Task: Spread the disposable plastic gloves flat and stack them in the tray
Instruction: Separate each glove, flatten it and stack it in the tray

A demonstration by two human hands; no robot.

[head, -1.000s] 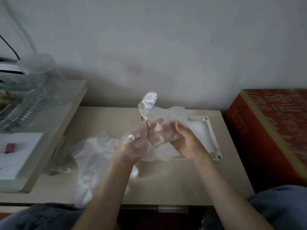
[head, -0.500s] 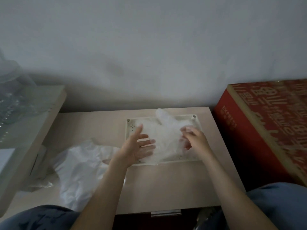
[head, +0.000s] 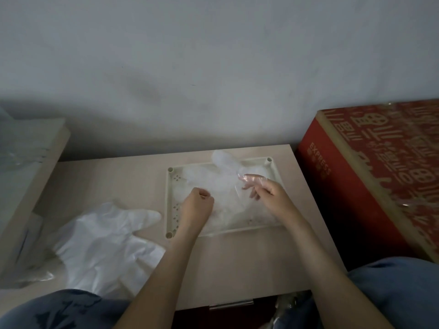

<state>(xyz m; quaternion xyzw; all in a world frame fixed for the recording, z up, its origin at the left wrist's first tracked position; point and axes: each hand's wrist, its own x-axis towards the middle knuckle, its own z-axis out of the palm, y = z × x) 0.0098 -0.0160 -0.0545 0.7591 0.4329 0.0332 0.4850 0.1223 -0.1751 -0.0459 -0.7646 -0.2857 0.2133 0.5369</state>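
Observation:
A pale rectangular tray (head: 169, 198) lies on the small wooden table (head: 237, 257). A clear plastic glove (head: 213, 179) lies spread in it, one glove finger poking over the far rim. My left hand (head: 196, 205) rests on the glove's left part with its fingers curled, pinching the film. My right hand (head: 268, 193) is on the glove's right part, index finger stretched out under the film and the other fingers pointing down onto it. A crumpled heap of loose gloves (head: 102, 241) lies on the table left of the tray.
A big red cardboard box (head: 370, 176) stands close against the table's right side. A raised shelf (head: 28, 162) with clear plastic on it borders the left. A wall runs behind. My knees in blue cloth (head: 392, 293) are at the front edge.
The glove I held up above the table now lies in the tray. My left hand went from flat on it to curled, and my right index slid under the film.

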